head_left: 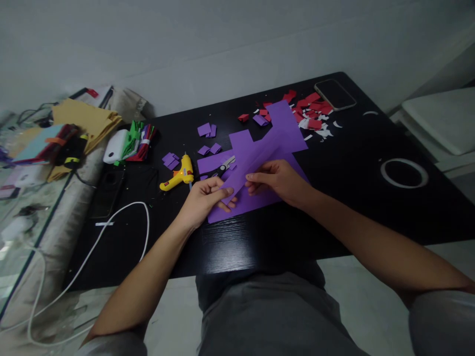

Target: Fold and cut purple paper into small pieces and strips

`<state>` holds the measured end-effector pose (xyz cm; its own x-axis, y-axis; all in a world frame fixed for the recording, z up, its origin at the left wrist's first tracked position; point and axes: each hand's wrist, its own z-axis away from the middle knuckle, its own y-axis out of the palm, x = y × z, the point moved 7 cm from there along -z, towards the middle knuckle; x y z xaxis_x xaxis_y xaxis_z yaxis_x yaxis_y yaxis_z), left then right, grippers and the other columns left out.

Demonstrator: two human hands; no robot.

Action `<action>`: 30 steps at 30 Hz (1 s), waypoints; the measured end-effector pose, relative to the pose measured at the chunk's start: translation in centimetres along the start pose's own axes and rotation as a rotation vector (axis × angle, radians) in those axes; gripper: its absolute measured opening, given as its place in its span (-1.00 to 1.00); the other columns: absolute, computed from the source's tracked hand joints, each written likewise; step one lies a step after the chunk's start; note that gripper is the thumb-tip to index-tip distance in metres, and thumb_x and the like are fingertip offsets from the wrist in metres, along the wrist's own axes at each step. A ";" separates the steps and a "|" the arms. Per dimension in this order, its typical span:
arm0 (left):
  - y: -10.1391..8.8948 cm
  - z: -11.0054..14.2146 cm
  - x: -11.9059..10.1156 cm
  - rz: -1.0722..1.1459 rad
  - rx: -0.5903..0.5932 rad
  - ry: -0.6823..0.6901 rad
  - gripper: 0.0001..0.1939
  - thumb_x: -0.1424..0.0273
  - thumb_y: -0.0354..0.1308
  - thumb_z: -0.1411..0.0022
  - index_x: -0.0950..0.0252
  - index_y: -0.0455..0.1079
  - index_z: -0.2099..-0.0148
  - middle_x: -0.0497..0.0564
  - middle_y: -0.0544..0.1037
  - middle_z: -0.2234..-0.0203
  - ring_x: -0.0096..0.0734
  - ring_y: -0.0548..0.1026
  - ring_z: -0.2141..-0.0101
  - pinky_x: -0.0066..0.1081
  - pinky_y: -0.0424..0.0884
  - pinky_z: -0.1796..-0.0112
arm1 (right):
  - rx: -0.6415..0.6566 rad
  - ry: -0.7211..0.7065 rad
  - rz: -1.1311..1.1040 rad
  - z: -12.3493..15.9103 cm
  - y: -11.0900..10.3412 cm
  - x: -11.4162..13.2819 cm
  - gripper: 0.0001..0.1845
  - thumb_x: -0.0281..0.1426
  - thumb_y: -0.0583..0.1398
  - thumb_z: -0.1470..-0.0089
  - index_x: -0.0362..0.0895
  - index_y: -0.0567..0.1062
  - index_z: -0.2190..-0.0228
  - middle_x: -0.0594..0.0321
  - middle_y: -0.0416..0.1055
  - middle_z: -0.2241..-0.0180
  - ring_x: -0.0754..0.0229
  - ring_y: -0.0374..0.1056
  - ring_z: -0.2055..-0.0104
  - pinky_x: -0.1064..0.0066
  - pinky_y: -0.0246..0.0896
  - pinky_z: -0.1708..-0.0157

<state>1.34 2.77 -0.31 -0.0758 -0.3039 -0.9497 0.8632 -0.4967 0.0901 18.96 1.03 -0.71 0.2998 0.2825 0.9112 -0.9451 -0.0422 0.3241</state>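
A long strip of purple paper (247, 170) slants up from the table's front part. My left hand (208, 198) pinches its lower left end between thumb and fingers. Along its lower edge, my right hand (276, 180) is closed with thumb against fingers, gripping the same strip. Beneath both hands lie larger purple sheets (256, 201). Scissors (222, 168) with dark handles rest on the purple paper just beyond my left hand, partly covered. To the left of them lies a yellow glue gun (180, 174).
Small folded purple pieces (170, 160) lie around the glue gun. Red and white paper scraps (313, 111) are heaped at the back right near a phone (335, 94). A tape ring (404, 173) sits at right. A white cable (147, 222) loops across the left side.
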 end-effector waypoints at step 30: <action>1.2 0.3 -0.5 -0.078 0.099 0.134 -0.79 0.34 0.35 -0.24 0.32 0.44 0.35 -0.07 0.60 0.55 -0.52 0.50 0.53 -0.50 0.38 0.41 | -0.121 -0.103 0.095 0.6 0.0 0.4 -0.61 -0.16 0.50 0.16 -0.12 0.51 0.65 0.37 0.34 0.69 0.32 0.24 0.62 0.41 0.24 0.55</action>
<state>2.27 2.07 0.38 -0.0676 -0.1541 -0.9857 0.8034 -0.5943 0.0378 19.10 0.57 -0.21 0.2141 0.1830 0.9595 -0.9767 0.0535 0.2077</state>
